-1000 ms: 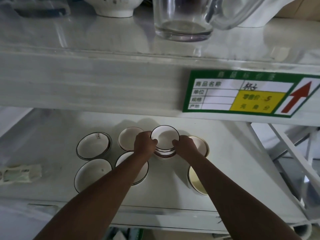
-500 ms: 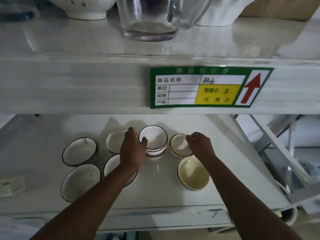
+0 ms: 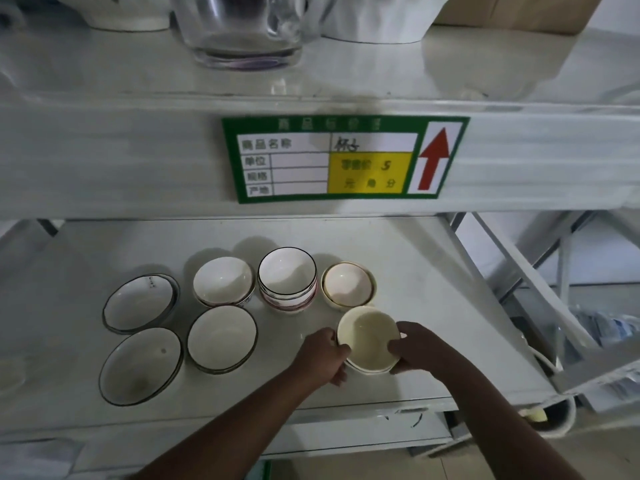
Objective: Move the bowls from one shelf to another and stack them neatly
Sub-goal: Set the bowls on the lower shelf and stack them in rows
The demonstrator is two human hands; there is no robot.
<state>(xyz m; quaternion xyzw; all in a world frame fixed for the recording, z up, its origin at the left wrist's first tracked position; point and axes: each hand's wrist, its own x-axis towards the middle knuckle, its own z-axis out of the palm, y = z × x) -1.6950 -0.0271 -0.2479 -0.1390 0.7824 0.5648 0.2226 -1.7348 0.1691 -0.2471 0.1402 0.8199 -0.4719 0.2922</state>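
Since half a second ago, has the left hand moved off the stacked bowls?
Yes. The left hand has come toward the shelf's front edge, away from the stacked bowls, and now grips the cream bowl with the right hand.

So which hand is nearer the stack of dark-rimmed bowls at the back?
Left. The left hand sits below the stack, gripping the cream bowl; the right hand grips its far side.
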